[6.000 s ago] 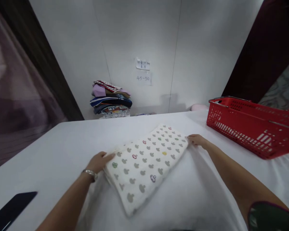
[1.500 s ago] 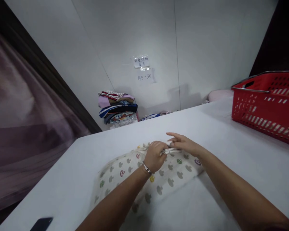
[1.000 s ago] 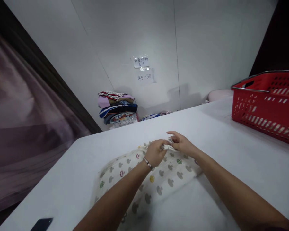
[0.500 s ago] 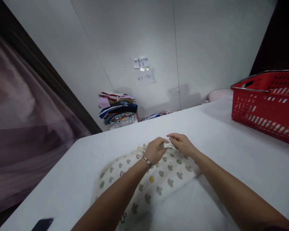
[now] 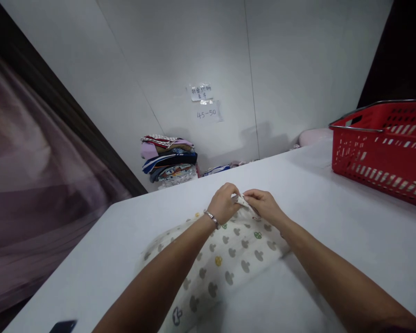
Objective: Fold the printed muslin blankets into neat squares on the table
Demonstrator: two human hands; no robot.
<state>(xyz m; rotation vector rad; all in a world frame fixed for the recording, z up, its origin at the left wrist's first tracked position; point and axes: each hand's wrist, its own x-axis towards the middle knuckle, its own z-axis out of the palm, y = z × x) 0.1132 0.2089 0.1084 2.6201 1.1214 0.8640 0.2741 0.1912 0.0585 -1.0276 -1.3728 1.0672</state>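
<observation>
A white cloth (image 5: 232, 252) printed with grey, green and yellow mushrooms lies spread on the white table. Its far edge is lifted and bunched between my two hands. My left hand (image 5: 224, 203), with a metal bracelet at the wrist, is closed on that edge. Close beside it on the right, my right hand (image 5: 263, 204) pinches the same gathered edge with thumb and fingers. Both forearms reach across the cloth and cover parts of it. What kind of cloth item it is, I cannot tell.
A red plastic basket (image 5: 381, 152) with metal handles stands at the right. Folded clothes (image 5: 169, 159) are stacked beyond the far edge, by a wall with paper signs (image 5: 206, 111). A dark phone-like object (image 5: 63, 326) lies near left. A pinkish curtain (image 5: 38, 185) hangs left.
My left hand has risen slightly, lifting the gathered edge of the cloth higher. My right hand stays close to the same place, still pinching the edge.
</observation>
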